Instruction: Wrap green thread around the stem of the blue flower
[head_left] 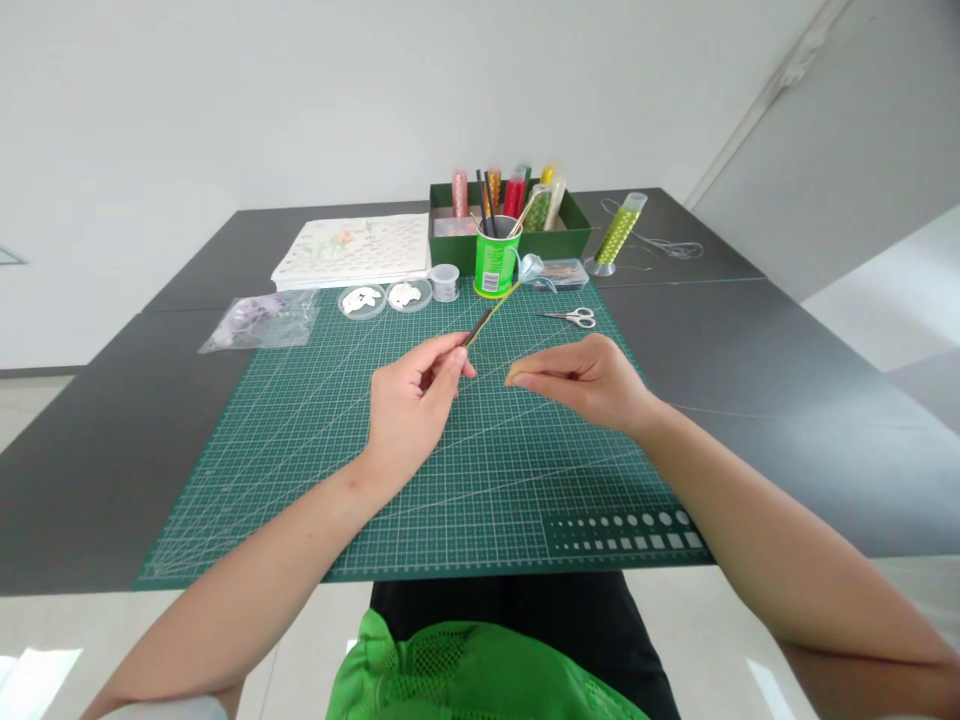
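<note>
My left hand is closed around the lower end of a thin craft flower stem, dark near the fingers and yellow-green higher up. At its upper tip sits a pale blue flower with drooping narrow petals, tilted up to the right. Beside it, my right hand is closed in a pinch, thumb against fingers; what it holds, if anything, is too fine to make out. Both hands are above the green cutting mat, a short gap apart. White-handled scissors lie beyond the right hand.
Behind stand a green can of sticks, a dark green box of thread spools, and a green spool. Two dishes of white pieces, a small tub, a plastic bag and white sheets lie left.
</note>
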